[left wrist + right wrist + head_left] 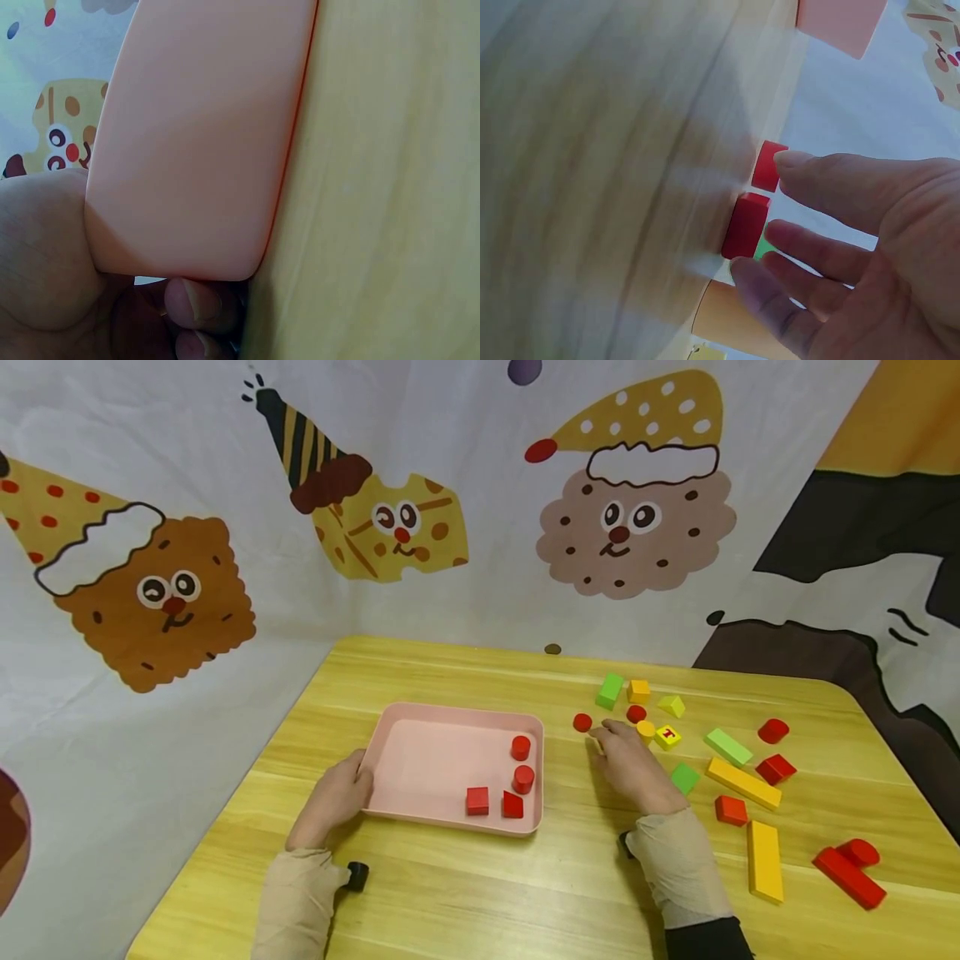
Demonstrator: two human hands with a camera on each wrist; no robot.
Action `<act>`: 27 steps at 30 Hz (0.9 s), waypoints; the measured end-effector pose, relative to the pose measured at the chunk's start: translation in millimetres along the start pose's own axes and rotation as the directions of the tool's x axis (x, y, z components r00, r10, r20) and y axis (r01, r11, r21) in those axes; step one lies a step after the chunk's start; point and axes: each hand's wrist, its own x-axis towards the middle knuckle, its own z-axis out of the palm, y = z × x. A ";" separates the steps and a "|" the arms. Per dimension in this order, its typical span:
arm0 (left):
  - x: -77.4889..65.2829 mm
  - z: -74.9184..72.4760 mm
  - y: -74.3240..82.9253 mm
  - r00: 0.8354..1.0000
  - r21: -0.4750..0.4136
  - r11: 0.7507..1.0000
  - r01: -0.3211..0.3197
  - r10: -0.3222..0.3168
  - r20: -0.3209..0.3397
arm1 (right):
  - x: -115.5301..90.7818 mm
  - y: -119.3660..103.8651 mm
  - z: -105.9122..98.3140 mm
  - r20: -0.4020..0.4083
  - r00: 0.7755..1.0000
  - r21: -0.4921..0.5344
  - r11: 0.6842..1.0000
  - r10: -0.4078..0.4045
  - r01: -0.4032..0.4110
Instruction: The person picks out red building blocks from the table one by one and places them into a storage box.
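A pink tray point(435, 760) sits on the table's left half. My left hand point(341, 793) grips its left end, with fingers point(199, 304) curled against the outside wall in the left wrist view. Inside the tray, two red cylinders point(522, 778), a red cube point(477, 801) and another red block point(512, 805) lie toward the right. My right hand point(630, 764) reaches over the blocks right of the tray, thumb and fingers spread. A red cylinder point(582, 722) is by its fingertips, and a second red cylinder point(636, 714) stands just beyond. The right wrist view shows a red block point(747, 225) between thumb and fingers, ungripped.
Around the right hand lie green blocks point(610, 691), an orange cube point(639, 692), a yellow cylinder point(645, 732) and a yellow lettered cube point(667, 737). Farther right are long yellow blocks point(765, 862) and several red blocks point(849, 877). A cartoon-printed cloth point(495, 610) hangs behind the table.
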 end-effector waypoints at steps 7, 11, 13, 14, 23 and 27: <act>0.4 1.4 -0.5 1.000 0.001 1.000 0.006 -0.006 -0.001 | -2.0 5.6 -2.0 0.007 1.000 0.007 1.000 -0.005 0.005; 0.7 1.5 -1.0 1.000 0.006 1.000 0.014 -0.014 0.000 | -2.7 5.2 -2.2 0.003 1.000 -0.003 1.000 -0.016 0.016; 0.9 1.5 -1.2 1.000 0.011 1.000 0.015 -0.015 -0.002 | -3.2 4.3 -2.3 -0.005 1.000 -0.009 1.000 -0.020 0.020; 0.9 1.5 -1.1 1.000 0.012 1.000 0.014 -0.014 -0.001 | -3.4 3.8 -2.4 -0.013 1.000 -0.011 1.000 -0.027 0.027; 1.6 2.7 -2.7 1.000 0.011 1.000 0.011 -0.011 0.000 | -3.7 2.7 -3.3 -0.036 0.999 -0.017 1.000 -0.010 0.009; 1.5 2.5 -2.5 1.000 0.006 1.000 0.002 -0.002 -0.007 | -2.6 3.1 -3.9 -0.023 1.000 -0.015 1.000 -0.001 0.001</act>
